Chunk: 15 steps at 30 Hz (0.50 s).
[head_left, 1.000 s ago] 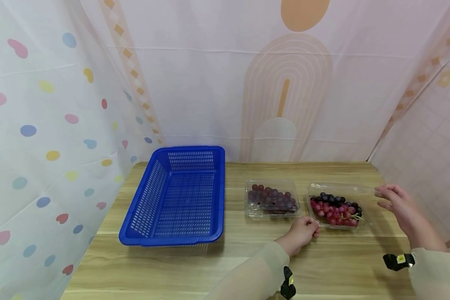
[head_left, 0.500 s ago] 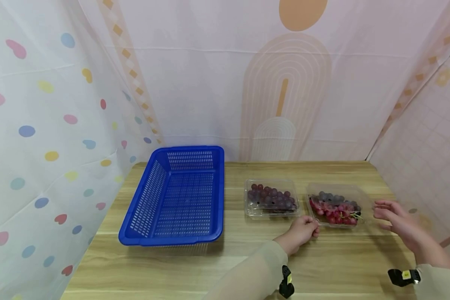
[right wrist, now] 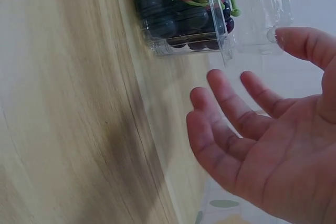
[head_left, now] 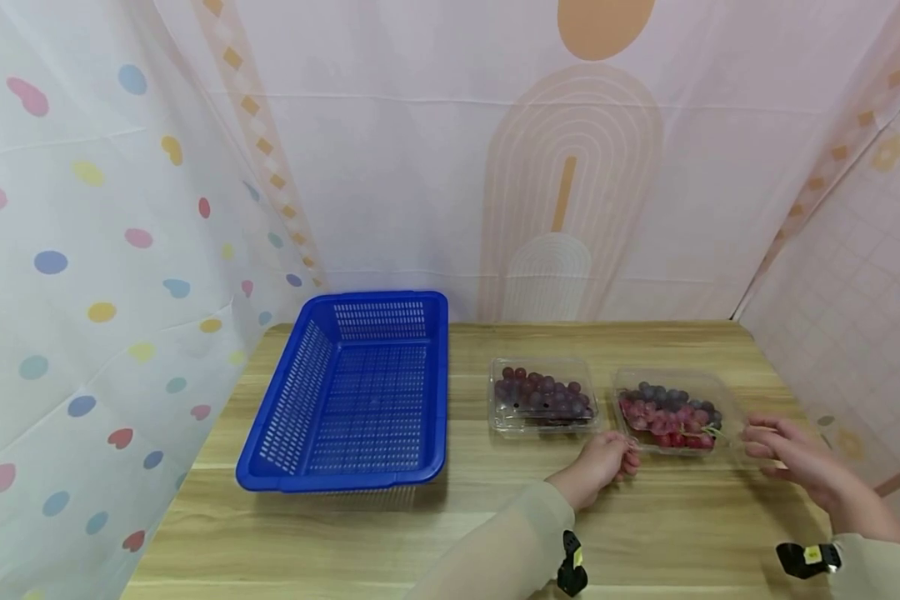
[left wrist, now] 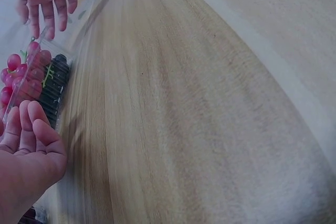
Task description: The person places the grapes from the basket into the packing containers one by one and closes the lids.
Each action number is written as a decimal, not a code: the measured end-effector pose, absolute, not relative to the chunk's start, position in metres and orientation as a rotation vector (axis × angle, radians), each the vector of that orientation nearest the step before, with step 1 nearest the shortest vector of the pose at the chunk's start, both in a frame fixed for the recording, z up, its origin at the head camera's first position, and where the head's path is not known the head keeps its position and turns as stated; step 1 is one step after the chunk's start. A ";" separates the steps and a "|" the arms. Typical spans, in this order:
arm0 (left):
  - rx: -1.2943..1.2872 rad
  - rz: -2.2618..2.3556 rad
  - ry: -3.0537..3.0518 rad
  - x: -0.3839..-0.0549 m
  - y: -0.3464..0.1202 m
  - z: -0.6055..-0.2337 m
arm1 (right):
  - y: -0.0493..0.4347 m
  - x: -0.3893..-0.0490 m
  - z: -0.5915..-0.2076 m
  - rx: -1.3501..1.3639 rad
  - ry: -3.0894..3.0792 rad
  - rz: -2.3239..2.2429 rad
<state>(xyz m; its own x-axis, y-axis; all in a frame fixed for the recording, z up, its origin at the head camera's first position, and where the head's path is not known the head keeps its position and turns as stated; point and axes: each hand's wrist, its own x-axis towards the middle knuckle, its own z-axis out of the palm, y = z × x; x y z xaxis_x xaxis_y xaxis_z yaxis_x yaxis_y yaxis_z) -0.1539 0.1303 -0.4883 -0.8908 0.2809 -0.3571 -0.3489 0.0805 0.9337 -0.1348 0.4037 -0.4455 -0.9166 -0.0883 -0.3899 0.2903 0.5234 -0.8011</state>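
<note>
A clear plastic clamshell box (head_left: 723,392) of dark and pinkish-red grapes lies on the right of the table, its hinged lid tilted down over the fruit. The left hand (head_left: 602,458) holds the box's near left corner with curled fingers. On the other side, the right hand (head_left: 795,458) is at the lid's right edge. Its thumb tip (right wrist: 294,39) touches the clear lid in the right wrist view, while the other fingers are loosely spread. Red grapes (left wrist: 21,77) with green stems show through the plastic in the left wrist view.
Left of this box stands a second clear clamshell box (head_left: 543,433), shut, with dark red grapes inside. A large blue plastic basket (head_left: 438,400) sits on the left of the wooden table (head_left: 495,517). Patterned cloth curtains (head_left: 412,183) hang behind and at both sides.
The box's lid has swung forward and down from standing open to over the grapes. The right hand has come lower and toward me along with it; the left hand stays at the corner.
</note>
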 end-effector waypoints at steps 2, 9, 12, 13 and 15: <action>-0.066 1.865 1.909 -0.154 0.130 -0.489 | 0.404 -0.136 -0.445 0.172 2.380 -1.309; -0.061 1.855 1.860 -0.156 0.128 -0.488 | 0.405 -0.136 -0.445 0.179 2.332 -1.193; -0.060 1.849 1.844 -0.156 0.127 -0.487 | 0.405 -0.135 -0.447 0.198 2.299 -1.201; -0.057 1.849 1.840 -0.155 0.127 -0.486 | 0.405 -0.134 -0.447 0.208 2.291 -1.211; -0.060 1.851 1.832 -0.155 0.127 -0.486 | 0.405 -0.135 -0.450 0.215 2.274 -1.238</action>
<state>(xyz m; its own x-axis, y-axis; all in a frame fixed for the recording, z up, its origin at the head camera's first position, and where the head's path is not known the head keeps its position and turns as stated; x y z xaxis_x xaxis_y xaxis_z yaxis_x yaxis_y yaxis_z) -0.1553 0.1267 -0.4861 -0.8584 0.3334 -0.3897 -0.3933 0.0599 0.9175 -0.1347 0.4048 -0.4496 -0.8431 -0.1118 -0.5261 0.3812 0.5657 -0.7312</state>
